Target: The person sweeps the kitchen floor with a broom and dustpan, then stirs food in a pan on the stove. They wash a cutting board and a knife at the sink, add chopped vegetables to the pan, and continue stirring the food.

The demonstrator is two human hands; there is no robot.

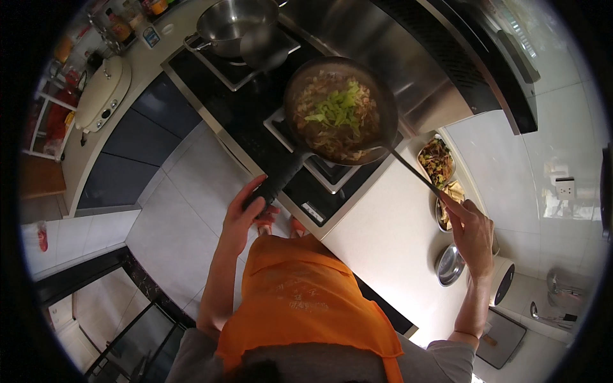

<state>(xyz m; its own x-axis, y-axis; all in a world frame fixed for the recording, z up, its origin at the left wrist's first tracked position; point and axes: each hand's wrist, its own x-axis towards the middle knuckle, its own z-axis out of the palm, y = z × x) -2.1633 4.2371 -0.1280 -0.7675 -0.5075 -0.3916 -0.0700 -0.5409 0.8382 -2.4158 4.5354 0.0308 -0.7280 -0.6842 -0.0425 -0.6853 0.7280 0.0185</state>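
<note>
A dark wok (387, 103) sits over the near burner of the black cooktop (249, 139). Pale shredded food (313, 136) covers its bottom, and a heap of chopped light-green vegetable (337, 107) lies on top near the middle. My left hand (242, 213) is closed around the wok's black handle (280, 179), which points toward me. In my right hand (471, 234) is the end of a long-handled cooking utensil (412, 167). Its metal head rests inside the wok's near right rim, partly among the food.
A steel pot (234, 21) stands on the far-left burner. Along the wall at right are a dish of mixed food (436, 160), a dish of pale slices (450, 201) and a steel bowl (451, 264). The range hood (507, 86) juts out at upper right. A cream appliance (103, 95) occupies the left counter.
</note>
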